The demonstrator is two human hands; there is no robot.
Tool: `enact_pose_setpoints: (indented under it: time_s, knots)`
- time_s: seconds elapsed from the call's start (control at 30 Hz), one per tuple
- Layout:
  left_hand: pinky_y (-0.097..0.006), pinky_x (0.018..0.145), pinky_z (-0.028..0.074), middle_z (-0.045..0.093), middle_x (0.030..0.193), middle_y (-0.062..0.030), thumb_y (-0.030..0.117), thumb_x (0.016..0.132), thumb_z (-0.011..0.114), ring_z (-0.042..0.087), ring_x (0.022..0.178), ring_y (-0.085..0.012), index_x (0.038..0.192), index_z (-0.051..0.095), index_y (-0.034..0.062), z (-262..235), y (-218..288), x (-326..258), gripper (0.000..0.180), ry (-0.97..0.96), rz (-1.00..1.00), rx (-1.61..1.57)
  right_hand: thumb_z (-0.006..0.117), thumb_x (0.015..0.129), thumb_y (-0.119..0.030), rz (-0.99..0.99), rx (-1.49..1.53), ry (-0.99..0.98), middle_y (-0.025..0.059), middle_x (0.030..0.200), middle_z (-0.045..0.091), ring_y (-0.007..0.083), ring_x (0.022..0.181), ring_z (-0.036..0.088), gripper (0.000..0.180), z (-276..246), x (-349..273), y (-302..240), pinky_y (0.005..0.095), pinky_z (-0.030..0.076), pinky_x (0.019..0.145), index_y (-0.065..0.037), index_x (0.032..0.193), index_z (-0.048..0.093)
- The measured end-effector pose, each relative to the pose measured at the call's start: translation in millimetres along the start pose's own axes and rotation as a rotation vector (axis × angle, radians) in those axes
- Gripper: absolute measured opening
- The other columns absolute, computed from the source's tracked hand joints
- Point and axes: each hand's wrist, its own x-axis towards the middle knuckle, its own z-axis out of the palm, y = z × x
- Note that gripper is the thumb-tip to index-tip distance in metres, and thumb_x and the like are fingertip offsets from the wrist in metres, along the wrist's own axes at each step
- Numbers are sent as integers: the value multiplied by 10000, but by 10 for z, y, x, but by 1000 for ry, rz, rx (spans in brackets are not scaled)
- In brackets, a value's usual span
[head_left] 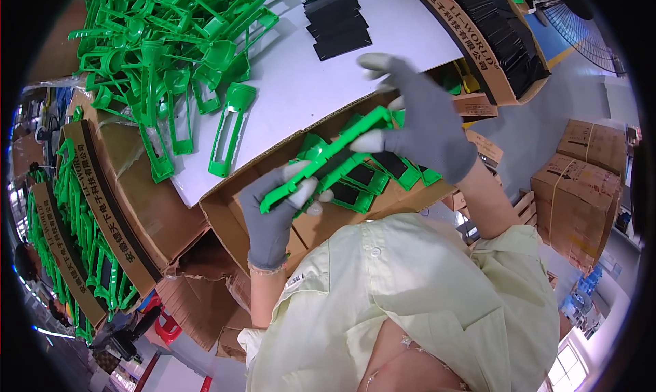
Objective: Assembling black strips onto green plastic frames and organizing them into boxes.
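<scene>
Both hands wear grey knit gloves and share one long green plastic frame [326, 158], held slantwise just above an open cardboard box [225, 218]. The left hand [273, 211] is closed around the frame's lower end, thumb across the top. The right hand [417, 122] pinches the upper end between thumb and curled fingers, while its forefinger sticks out free. Holding the piece at both ends keeps it steady and level with the person's chest, apparently so it can be worked on or looked over.

Directly beneath the hands, inside the box, lie more green frames fitted with black inserts [372, 177], packed side by side. Beyond the hands the white worktop [301, 85] carries a loose heap of bare green frames [164, 44] off past the left hand, and a small stack of flat black pieces [336, 23] straight ahead. Past the right hand stands another carton of black parts [495, 30]. Outside the left hand, a lower box [102, 207] holds further green frames standing on edge.
</scene>
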Motion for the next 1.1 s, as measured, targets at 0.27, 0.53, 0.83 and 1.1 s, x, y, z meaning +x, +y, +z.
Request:
enact_pose_setpoints:
  time_s: [0.27, 0.53, 0.83, 1.1]
  knots:
    - [-244, 531, 513, 663, 814, -142, -5, 818, 625, 659, 652, -193, 1016, 628, -77, -172, -281, -195, 211, -19, -159, 27, 713, 786, -194, 488, 438, -709, 81, 711, 658, 167, 535, 619, 179, 142, -650, 16, 300, 484, 534, -58, 879, 646]
    - [-220, 464, 468, 648, 761, -110, 23, 804, 601, 623, 568, -160, 950, 580, -43, -892, -234, -290, 161, 30, -334, 171, 676, 761, -463, 223, 182, -646, 47, 709, 635, 183, 607, 615, 345, 217, -344, 17, 307, 458, 541, -144, 891, 663]
    - [-476, 662, 485, 622, 772, -247, 417, 678, 766, 607, 761, -418, 845, 520, 15, -720, -511, 53, 501, 232, -87, 1308, 681, 774, -327, -178, -360, -286, 36, 1015, 563, 249, 819, 627, 333, 675, 663, 937, 378, 494, 679, -184, 1058, 583]
    - [-449, 559, 468, 616, 654, -140, 184, 775, 622, 612, 611, -344, 926, 634, 96, -681, 157, 540, 175, 448, 350, 1498, 698, 737, -282, -187, -398, -390, 47, 970, 554, 277, 802, 611, 316, 720, 788, 976, 390, 487, 675, -144, 982, 554]
